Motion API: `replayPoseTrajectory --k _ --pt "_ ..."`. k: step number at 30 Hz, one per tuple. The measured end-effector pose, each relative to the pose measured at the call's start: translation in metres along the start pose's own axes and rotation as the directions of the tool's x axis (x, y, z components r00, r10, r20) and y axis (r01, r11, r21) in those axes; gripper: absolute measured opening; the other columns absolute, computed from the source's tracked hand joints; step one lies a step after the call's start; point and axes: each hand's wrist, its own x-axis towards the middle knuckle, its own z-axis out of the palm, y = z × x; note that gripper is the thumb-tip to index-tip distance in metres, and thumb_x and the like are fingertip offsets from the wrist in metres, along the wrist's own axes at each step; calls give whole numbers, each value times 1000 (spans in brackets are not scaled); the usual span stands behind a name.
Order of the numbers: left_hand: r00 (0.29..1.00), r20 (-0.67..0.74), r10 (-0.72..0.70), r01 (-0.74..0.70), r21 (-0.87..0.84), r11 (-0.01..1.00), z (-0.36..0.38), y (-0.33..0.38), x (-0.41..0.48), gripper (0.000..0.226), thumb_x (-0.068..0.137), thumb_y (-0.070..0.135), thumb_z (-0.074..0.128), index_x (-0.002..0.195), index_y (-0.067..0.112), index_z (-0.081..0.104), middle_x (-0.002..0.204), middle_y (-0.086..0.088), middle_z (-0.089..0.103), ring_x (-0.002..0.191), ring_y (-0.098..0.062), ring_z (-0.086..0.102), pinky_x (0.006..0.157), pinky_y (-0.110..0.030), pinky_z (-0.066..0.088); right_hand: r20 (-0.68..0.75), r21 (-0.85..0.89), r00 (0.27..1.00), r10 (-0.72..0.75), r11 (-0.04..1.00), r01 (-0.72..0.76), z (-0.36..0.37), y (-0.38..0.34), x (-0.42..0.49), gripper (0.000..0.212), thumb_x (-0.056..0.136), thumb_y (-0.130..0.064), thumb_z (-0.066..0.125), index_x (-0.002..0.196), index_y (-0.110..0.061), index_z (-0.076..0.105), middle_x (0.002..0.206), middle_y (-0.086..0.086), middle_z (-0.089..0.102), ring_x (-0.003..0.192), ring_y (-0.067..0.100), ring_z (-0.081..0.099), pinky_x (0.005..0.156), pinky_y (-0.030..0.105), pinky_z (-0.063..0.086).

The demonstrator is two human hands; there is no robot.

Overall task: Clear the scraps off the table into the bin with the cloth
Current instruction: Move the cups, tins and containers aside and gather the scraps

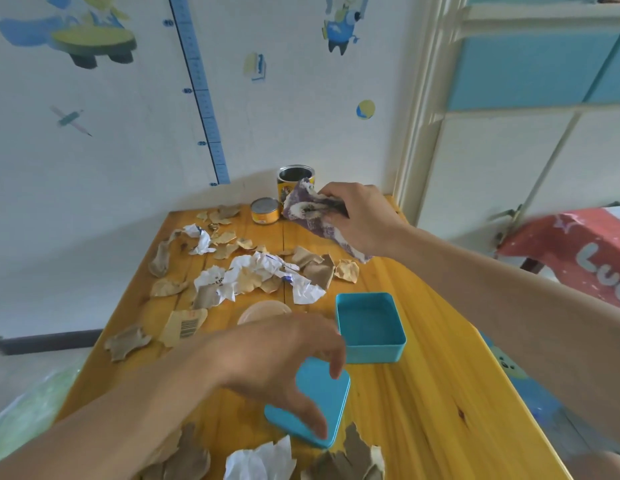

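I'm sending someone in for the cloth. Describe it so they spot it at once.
Start at the wooden table and look to its far end by the two tins. The cloth is bunched in the right hand above the tabletop. Unlike the paper scraps below, it is purple and white patterned fabric.

Purple-and-white patterned cloth [315, 216] bunched in the right hand [362, 220] above the table's [440, 375] far right part, torn brown and crumpled white paper scraps [253, 275] strewn across the far left and near edge.

Tall open tin [296, 183] against the wall, short yellow can [265, 211] beside it, blue height chart [197, 88] above
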Motion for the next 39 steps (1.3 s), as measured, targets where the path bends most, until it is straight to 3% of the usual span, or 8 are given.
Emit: replayPoseTrajectory --k 3,8,12,20,26,31,37,39 --pt "999 15 46 -46 3 999 15 -1 -3 58 64 69 79 107 44 49 123 22 51 114 -5 48 94 -35 48 5 -9 1000 10 1000 -10 7 -1 0 27 97 -15 62 123 -17 64 113 4 70 97 20 60 76 28 46" --pt "998 28 58 -59 44 997 16 -8 -15 60 69 67 78 117 47 48 139 28 34 127 3 32 101 -20 37 27 -23 1000 7 1000 -6 13 -3 -3 20 97 -17 62 117 -18 65 104 4 70 96 23 60 80 39 54" --pt "998 42 35 -39 95 995 20 -10 -20 52 76 60 73 119 50 46 143 23 31 131 -3 30 103 -27 40 25 -22 1000 12 1000 -11 13 -5 -2 19 97 -19 63 116 -19 65 104 2 70 97 22 60 84 39 53" --pt "989 -145 22 -27 -32 999 6 -14 -30 53 71 60 75 117 50 49 135 40 31 129 11 29 102 -15 36 12 -16 1000 4 1000 -4 0 -2 -6 25 98 -13 61 122 -16 64 111 2 70 88 13 54 61 11 37" --pt "934 -357 26 -60 -83 995 -12 3 7 52 73 55 74 117 46 49 130 23 42 121 -2 44 89 -25 50 1 2 1000 10 1000 -10 -13 2 -11 19 93 -11 62 112 -13 67 96 3 69 88 25 59 66 31 39" --pt "941 -338 -6 6 1 1000 -9 13 50 53 79 51 68 125 45 43 129 17 40 114 -10 44 78 -22 44 -24 -27 999 22 999 -22 -26 8 -15 19 92 -11 64 110 -14 67 84 -4 60 80 22 52 59 17 35" --pt "958 -285 -37 44 19 999 -3 10 66 57 83 51 65 133 39 41 136 7 42 119 -15 42 91 -30 45 -28 -32 999 30 999 -31 -30 17 -23 11 93 -12 64 102 -17 65 74 -10 55 76 20 52 58 25 35" --pt "959 -281 -37 43 17 999 -1 9 66 57 83 52 63 133 38 41 134 6 44 117 -14 42 92 -32 46 -27 -29 999 27 999 -28 -29 18 -25 12 94 -13 64 105 -16 66 78 -7 59 78 20 54 59 21 36"
